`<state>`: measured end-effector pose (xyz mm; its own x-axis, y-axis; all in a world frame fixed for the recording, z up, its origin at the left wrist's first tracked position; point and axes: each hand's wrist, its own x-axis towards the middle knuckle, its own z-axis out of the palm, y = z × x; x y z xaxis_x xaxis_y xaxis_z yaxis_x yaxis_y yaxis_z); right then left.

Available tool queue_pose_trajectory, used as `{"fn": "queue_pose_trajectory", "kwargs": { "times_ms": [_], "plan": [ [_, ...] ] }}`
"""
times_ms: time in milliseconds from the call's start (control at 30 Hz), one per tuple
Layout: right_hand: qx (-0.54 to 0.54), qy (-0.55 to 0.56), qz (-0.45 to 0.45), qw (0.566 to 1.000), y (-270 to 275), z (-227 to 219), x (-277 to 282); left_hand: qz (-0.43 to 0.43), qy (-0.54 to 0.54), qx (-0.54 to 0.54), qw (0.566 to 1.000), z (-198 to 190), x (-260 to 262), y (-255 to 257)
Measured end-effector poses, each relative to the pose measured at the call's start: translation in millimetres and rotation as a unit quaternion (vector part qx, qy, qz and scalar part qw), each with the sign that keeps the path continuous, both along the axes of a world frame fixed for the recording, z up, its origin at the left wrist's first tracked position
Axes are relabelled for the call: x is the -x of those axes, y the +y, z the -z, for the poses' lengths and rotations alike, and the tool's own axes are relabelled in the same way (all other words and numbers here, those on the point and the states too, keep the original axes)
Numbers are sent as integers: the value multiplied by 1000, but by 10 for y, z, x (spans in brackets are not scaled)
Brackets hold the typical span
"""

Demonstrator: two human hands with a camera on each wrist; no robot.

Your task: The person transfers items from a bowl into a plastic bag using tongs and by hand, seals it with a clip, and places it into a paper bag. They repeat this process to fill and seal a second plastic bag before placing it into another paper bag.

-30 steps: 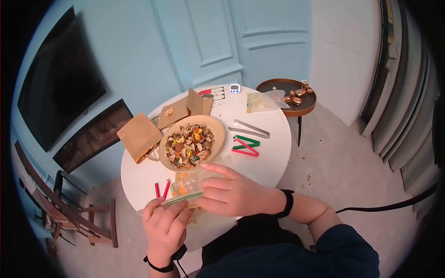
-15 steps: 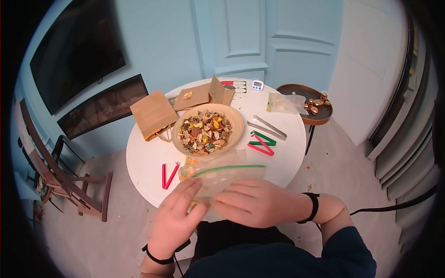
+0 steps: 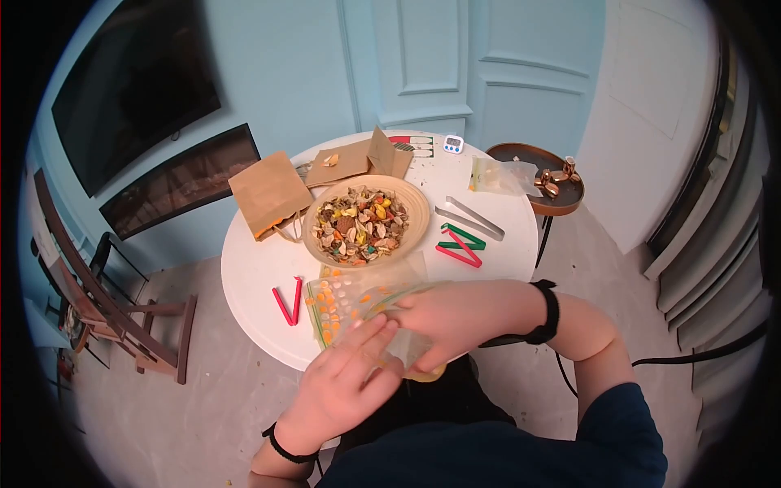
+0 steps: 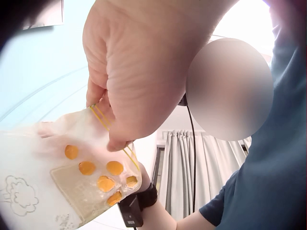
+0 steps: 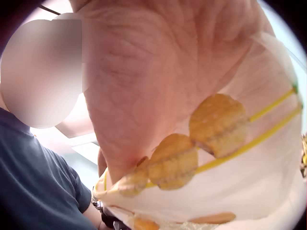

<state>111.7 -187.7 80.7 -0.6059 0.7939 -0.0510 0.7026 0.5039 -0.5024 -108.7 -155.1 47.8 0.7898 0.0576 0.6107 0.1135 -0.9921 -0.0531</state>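
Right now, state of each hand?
Left hand: pinches the clear zip bag at its seal.
Right hand: grips the same bag's edge, fingers curled round it.

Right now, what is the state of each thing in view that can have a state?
Zip bag: held by both hands, orange pieces inside; seal state unclear.
Left hand: pinches the bag.
Right hand: grips the bag.
Bowl: full of mixed shells and pieces.
Red clip: open, on the table.
Metal tongs: lying flat, untouched.
Brown paper bag: lying flat.
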Motion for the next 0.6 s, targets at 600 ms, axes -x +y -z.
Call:
{"fn": "queue_pose_trajectory", "kwargs": {
  "times_ms": [600],
  "plan": [
    [-146,-87,26,985,195,373,42,-51,13,70,996,156,-30,98]
  ]
}}
